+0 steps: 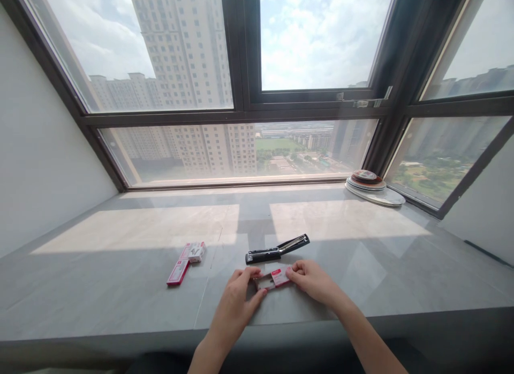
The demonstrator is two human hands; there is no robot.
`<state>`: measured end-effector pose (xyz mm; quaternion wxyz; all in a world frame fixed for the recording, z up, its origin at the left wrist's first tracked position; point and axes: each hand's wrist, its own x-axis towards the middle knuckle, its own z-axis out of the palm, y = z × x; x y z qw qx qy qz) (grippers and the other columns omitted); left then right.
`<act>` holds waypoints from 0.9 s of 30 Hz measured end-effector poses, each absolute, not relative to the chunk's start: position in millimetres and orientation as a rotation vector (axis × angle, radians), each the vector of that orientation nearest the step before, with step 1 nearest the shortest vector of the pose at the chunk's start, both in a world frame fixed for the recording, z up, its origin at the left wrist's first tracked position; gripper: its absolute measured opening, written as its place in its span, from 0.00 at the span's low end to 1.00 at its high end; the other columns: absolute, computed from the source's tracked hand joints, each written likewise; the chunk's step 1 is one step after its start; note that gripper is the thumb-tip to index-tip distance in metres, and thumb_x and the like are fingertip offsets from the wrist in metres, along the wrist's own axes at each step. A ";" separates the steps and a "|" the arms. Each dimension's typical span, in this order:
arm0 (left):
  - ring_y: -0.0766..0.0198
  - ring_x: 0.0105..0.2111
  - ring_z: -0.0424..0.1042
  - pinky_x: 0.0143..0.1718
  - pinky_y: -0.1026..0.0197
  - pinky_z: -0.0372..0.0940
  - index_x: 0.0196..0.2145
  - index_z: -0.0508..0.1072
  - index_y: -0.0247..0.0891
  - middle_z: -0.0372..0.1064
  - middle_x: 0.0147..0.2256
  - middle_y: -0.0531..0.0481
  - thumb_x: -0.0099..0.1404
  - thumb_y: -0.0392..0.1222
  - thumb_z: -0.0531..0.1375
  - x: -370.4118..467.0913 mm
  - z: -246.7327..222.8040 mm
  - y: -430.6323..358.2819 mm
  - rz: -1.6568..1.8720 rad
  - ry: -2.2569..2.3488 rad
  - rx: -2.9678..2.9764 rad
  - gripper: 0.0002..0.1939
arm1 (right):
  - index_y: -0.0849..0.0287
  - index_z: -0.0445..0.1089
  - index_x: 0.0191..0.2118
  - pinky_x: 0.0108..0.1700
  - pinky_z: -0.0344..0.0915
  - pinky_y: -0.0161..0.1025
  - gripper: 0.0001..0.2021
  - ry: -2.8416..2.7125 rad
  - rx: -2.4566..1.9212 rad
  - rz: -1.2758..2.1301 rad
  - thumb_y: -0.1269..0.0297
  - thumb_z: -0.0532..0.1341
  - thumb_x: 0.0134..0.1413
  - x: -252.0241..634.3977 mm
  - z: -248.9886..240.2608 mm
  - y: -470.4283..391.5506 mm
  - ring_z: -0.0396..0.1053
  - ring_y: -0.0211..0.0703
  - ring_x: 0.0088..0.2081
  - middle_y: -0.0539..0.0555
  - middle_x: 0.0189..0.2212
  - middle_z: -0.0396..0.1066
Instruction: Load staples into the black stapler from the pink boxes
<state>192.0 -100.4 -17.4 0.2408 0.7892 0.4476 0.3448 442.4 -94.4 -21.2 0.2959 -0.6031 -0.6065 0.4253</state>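
Observation:
A small red and white box [280, 277] lies between my two hands, low over the grey sill, with its inner tray slid partly out to the left. My left hand [236, 301] grips the tray end between thumb and fingers. At the right end of the box, my right hand [313, 279] pinches the printed sleeve. Just beyond the hands, a black stapler [263, 255] rests on the sill, its top arm swung open to the right. What lies inside the tray is too small to make out clearly.
To the left on the stone sill [120, 288] are a red and white box [178, 272] and a small white box [196, 252], touching. Stacked round plates or discs [367, 184] sit at the back right, by the dark window frame [241, 117].

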 end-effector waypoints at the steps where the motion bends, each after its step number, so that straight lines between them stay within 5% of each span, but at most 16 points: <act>1: 0.58 0.50 0.71 0.55 0.55 0.65 0.53 0.68 0.48 0.71 0.48 0.49 0.65 0.38 0.62 190.5 -17.4 -100.3 0.963 1.222 2.139 0.20 | 0.61 0.70 0.32 0.24 0.47 0.33 0.20 -1.629 -1.661 1.098 0.46 0.58 0.62 450.4 -19.5 -94.8 0.57 0.35 0.21 0.48 0.19 0.65; 7: 0.56 0.54 0.68 0.59 0.51 0.61 0.61 0.63 0.49 0.72 0.51 0.49 0.65 0.36 0.61 190.0 -14.7 -102.5 0.937 1.214 2.137 0.28 | 0.55 0.73 0.40 0.29 0.50 0.35 0.11 -1.852 -1.814 0.498 0.53 0.62 0.59 449.0 14.4 -101.0 0.66 0.41 0.27 0.48 0.23 0.71; 13: 0.55 0.53 0.68 0.58 0.52 0.62 0.61 0.64 0.50 0.73 0.50 0.49 0.63 0.37 0.62 188.5 -14.0 -102.2 0.929 1.231 2.138 0.29 | 0.49 0.80 0.31 0.32 0.49 0.39 0.04 -2.372 -1.579 0.315 0.64 0.66 0.51 397.8 39.0 -84.6 0.70 0.46 0.32 0.51 0.27 0.76; 21: 0.56 0.53 0.68 0.58 0.53 0.61 0.61 0.64 0.51 0.72 0.50 0.51 0.64 0.37 0.61 187.3 -15.1 -102.7 0.930 1.219 2.126 0.28 | 0.54 0.76 0.37 0.35 0.57 0.36 0.06 -2.233 -1.332 0.484 0.67 0.60 0.60 415.5 30.7 -82.3 0.69 0.42 0.34 0.50 0.30 0.74; 27: 0.55 0.50 0.68 0.54 0.53 0.61 0.57 0.68 0.47 0.72 0.48 0.48 0.64 0.44 0.62 184.7 -10.2 -104.2 0.968 1.314 2.137 0.23 | 0.56 0.75 0.42 0.37 0.61 0.37 0.11 -1.935 -1.410 0.585 0.60 0.56 0.66 459.4 9.9 -101.1 0.67 0.41 0.34 0.51 0.36 0.72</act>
